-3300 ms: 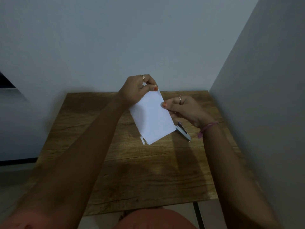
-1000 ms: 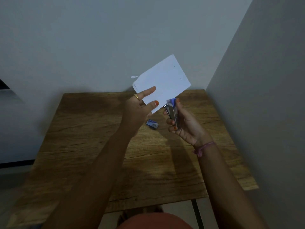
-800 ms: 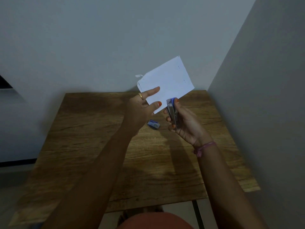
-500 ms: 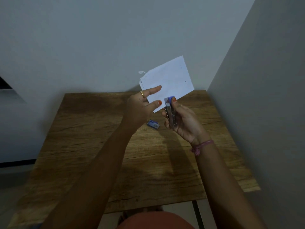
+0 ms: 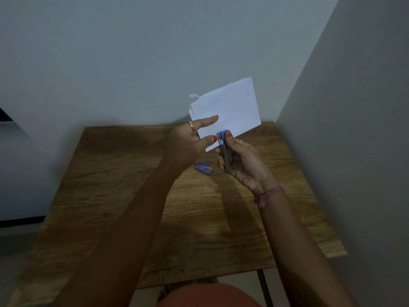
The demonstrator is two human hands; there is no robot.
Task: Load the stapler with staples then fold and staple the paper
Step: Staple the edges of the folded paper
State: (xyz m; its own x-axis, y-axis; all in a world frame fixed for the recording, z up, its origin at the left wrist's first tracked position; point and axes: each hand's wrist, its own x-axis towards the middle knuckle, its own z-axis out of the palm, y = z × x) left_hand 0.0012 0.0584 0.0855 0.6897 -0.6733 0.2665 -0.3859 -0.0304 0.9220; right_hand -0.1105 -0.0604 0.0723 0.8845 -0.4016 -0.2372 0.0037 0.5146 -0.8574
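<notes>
My left hand (image 5: 190, 140) holds the folded white paper (image 5: 228, 109) up in the air above the wooden table (image 5: 124, 196), pinching its lower left part between thumb and fingers. Small staple marks show near the paper's right edge. My right hand (image 5: 245, 165) grips the small silver stapler (image 5: 226, 154) with a blue tip, upright, its thumb on the blue tip. The stapler's mouth sits over the paper's lower edge. A small blue staple box (image 5: 204, 167) lies on the table below the hands.
Grey walls close in behind the table and along its right side. A metal table leg (image 5: 264, 286) shows at the front right. My lap in an orange garment (image 5: 208, 295) is at the bottom edge.
The paper went from lying low over the table to being held up. My right hand took the stapler off the table and moved its tip onto the paper's lower edge.
</notes>
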